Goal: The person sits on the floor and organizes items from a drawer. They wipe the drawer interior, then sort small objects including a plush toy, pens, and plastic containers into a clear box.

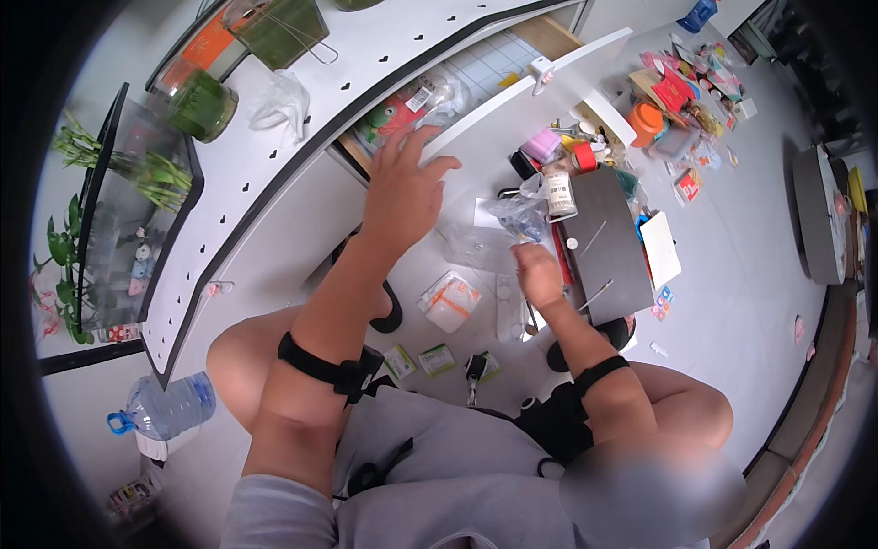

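My left hand (405, 189) is over the near left corner of an open white drawer (490, 113), its fingers spread. Beneath and beyond the fingertips, plastic-wrapped packets (405, 113) lie in the drawer. Lower right of it, my right hand (538, 274) is by a clear plastic bag (523, 216), its fingers bent; whether they pinch anything cannot be told. A clear plastic container (483, 248) lies left of that hand. To its right a dark grey box (607, 240) bears a tub of cotton swabs (559, 192) at its corner and thin sticks on top.
A white cabinet top (384, 41) with a glass tank and jars runs along the left. On the floor lie a wrapped packet (451, 302), small green-white packets (437, 360), an orange jar (645, 125) and a heap of mixed items (675, 89). A large water bottle (168, 406) lies lower left.
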The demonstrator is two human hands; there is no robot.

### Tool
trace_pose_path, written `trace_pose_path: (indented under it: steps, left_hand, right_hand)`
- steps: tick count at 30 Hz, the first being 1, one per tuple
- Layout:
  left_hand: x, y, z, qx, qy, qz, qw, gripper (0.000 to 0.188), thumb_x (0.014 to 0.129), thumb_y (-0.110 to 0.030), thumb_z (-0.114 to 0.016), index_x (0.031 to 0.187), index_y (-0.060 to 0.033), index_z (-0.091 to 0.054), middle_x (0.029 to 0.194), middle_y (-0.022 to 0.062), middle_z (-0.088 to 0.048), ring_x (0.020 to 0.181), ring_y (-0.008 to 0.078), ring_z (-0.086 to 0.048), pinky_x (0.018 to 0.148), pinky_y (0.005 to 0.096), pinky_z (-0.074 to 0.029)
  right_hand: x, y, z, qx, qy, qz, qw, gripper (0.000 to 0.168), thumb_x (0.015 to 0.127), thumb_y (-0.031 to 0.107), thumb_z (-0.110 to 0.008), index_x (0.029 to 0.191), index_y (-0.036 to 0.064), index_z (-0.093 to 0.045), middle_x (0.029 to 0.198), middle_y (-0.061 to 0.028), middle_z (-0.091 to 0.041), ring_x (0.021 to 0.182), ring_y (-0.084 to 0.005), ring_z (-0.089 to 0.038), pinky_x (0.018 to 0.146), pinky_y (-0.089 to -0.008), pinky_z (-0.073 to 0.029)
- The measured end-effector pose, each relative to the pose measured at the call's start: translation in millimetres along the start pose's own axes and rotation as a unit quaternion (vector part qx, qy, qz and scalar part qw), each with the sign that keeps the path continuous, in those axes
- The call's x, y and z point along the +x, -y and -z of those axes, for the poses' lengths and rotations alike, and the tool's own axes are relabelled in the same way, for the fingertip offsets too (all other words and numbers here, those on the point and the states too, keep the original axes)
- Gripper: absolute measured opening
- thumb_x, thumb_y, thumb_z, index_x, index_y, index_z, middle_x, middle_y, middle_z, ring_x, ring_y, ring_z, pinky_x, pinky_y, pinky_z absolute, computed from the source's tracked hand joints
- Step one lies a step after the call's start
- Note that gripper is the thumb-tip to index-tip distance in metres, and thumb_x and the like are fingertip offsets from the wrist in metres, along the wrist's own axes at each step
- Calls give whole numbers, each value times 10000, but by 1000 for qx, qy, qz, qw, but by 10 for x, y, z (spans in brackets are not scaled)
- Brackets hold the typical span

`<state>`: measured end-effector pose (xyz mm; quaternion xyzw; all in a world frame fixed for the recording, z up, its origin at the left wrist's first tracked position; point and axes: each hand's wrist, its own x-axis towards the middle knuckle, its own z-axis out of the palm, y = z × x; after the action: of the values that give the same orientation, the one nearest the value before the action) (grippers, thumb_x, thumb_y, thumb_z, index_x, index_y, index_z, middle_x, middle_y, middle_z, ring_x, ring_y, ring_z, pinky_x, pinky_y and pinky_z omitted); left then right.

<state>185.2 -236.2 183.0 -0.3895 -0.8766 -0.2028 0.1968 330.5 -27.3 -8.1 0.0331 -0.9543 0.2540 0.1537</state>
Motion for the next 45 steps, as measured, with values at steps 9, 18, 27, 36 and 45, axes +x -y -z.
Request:
trace_pose_path:
  steps: [9, 18, 27, 36, 45]
  left_hand:
    - [-464, -643, -615, -328, 295, -13, 897, 251, 748, 41, -552, 954, -79, -632, 952, 81, -623, 891, 289, -590, 779, 367, -476]
    - [-1646, -695, -1173, -318, 376, 212, 844, 207, 841, -36, -550, 1030, -61, -630, 967, 105, -645, 878, 246, -626, 780, 337, -495]
    - [-2328, -730, -1348, -319, 372, 368, 790, 268, 814, -112, -602, 1078, -77, -635, 1044, 137, -645, 928, 267, -633, 830, 350, -495]
    - [-2637, -628, -1564, -327, 262, 505, 755, 311, 815, -90, -605, 1125, -59, -602, 1092, 126, -637, 913, 248, -634, 828, 337, -496]
    - [-2068, -870, -1570, -287, 110, 475, 825, 620, 792, -10, -622, 1352, -148, -396, 1166, 127, -535, 1038, 257, -569, 929, 386, -433]
  right_hand:
    - [-758, -553, -278, -28, 382, -337, 860, 397, 797, 340, -673, 1006, 8, -619, 1055, -192, -651, 986, -350, -626, 867, -413, -500]
    - [-823, 50, -519, -28, 338, -506, 793, 717, 727, 351, -764, 1257, 7, -425, 1035, -192, -661, 983, -313, -647, 821, -394, -517]
    - [-1228, 30, -569, 42, 325, -433, 839, 504, 709, 291, -790, 1075, 11, -586, 1051, -202, -648, 981, -337, -631, 843, -404, -500]
    - [-1640, 103, -568, 3, 410, -328, 851, 386, 750, 199, -736, 1058, 22, -585, 1054, -203, -604, 973, -367, -604, 829, -442, -493]
    - [-1377, -508, -508, -126, 34, -314, 940, 403, 854, 38, -467, 1256, 52, -446, 1272, -268, -413, 1111, -423, -502, 950, -451, -427]
